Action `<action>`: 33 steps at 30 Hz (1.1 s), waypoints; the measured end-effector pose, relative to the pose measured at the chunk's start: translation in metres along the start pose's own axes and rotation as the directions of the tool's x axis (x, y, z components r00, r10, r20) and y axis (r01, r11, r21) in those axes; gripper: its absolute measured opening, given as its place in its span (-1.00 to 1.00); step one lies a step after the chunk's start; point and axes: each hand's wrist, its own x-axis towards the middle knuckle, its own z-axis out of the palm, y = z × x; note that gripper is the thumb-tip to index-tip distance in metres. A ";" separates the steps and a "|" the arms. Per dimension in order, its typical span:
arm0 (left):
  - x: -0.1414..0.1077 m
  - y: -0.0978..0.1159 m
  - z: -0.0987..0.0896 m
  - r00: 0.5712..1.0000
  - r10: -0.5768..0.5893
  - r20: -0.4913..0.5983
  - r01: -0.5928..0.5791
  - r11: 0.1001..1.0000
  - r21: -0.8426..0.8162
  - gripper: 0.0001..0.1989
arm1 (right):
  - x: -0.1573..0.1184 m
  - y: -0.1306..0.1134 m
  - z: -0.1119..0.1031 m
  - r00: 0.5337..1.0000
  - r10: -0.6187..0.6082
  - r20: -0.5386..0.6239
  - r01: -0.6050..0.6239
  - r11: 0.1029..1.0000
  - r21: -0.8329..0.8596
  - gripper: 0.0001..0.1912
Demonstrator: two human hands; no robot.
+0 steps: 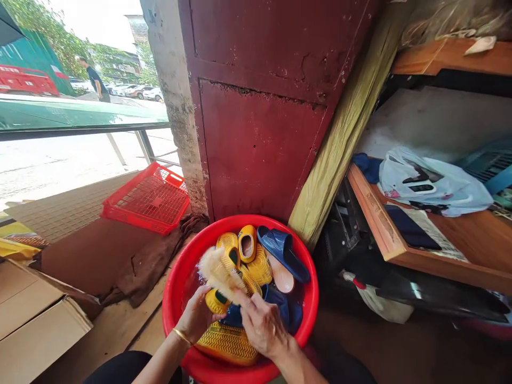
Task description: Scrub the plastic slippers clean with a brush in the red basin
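Head camera (only view) looks forward-down, close over red basin (176, 298).

Gold bangle (182, 336), L hand (197, 316); bare forearms

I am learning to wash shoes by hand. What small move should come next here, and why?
Probably draw the brush down across the yellow slipper. The right hand holds the brush raised above it, and the left hand steadies the slipper over the red basin.

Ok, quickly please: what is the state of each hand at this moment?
Left hand: closed on a yellow slipper over the red basin.
Right hand: closed, holding a scrub brush.
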 end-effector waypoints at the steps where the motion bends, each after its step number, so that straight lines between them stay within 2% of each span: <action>1: 0.003 -0.003 0.000 1.000 -0.001 0.001 0.001 1.000 -0.008 -0.43 | 0.000 -0.005 0.000 0.999 -0.023 0.041 0.025 0.999 -0.031 -0.43; 3: 0.008 -0.006 0.001 1.000 0.005 -0.006 -0.005 1.000 -0.020 -0.39 | 0.001 -0.005 -0.002 0.995 0.008 0.095 0.001 0.995 -0.097 -0.40; 8: 0.012 -0.004 0.002 0.992 0.120 -0.033 -0.117 0.990 0.081 -0.26 | 0.001 0.020 -0.015 0.944 0.314 0.097 -0.290 0.935 -0.202 -0.42; 10: 0.011 -0.006 0.003 0.975 0.221 -0.014 -0.216 0.966 0.141 -0.26 | -0.003 0.019 -0.015 0.950 0.294 0.102 -0.275 0.947 -0.166 -0.41; 12: 0.008 -0.008 0.003 0.947 0.321 -0.011 -0.309 0.921 0.236 -0.31 | -0.005 0.010 -0.011 0.974 0.181 0.134 -0.166 0.979 -0.116 -0.39; 14: 0.004 -0.009 0.001 0.933 0.358 -0.034 -0.328 0.886 0.329 -0.36 | -0.005 0.003 -0.009 0.978 0.136 0.159 -0.118 0.986 -0.114 -0.38; 16: 0.000 -0.007 0.000 0.940 0.338 -0.045 -0.304 0.889 0.343 -0.37 | -0.003 0.003 -0.011 0.966 0.206 0.157 -0.182 0.971 -0.158 -0.38; 19: -0.008 -0.002 -0.002 0.959 0.285 0.001 -0.271 0.912 0.309 -0.33 | -0.002 0.006 -0.019 0.948 0.298 0.108 -0.276 0.944 -0.181 -0.38; 20: -0.010 -0.001 -0.002 0.961 0.275 0.006 -0.263 0.912 0.316 -0.33 | -0.003 0.005 -0.020 0.957 0.272 0.102 -0.254 0.953 -0.165 -0.39; 23: -0.015 -0.001 -0.001 0.962 0.274 -0.013 -0.246 0.883 0.400 -0.41 | -0.007 -0.007 -0.019 0.986 0.098 0.137 -0.083 0.990 -0.111 -0.37; 25: -0.016 -0.002 0.000 0.960 0.281 -0.013 -0.247 0.865 0.437 -0.45 | -0.007 -0.008 -0.016 0.982 0.100 0.163 -0.078 0.988 -0.134 -0.34; 29: -0.019 0.002 -0.001 0.975 0.220 0.045 -0.221 0.913 0.343 -0.42 | -0.004 0.024 -0.024 0.909 0.402 0.106 -0.379 0.906 -0.187 -0.38; 31: -0.020 0.008 -0.001 0.984 0.179 0.014 -0.177 0.948 0.265 -0.45 | -0.007 0.042 -0.030 0.901 0.430 0.059 -0.425 0.901 -0.084 -0.42; 33: -0.018 0.016 -0.001 0.987 0.137 -0.082 -0.117 0.971 0.210 -0.49 | -0.013 0.050 -0.035 0.931 0.363 0.029 -0.364 0.931 0.041 -0.43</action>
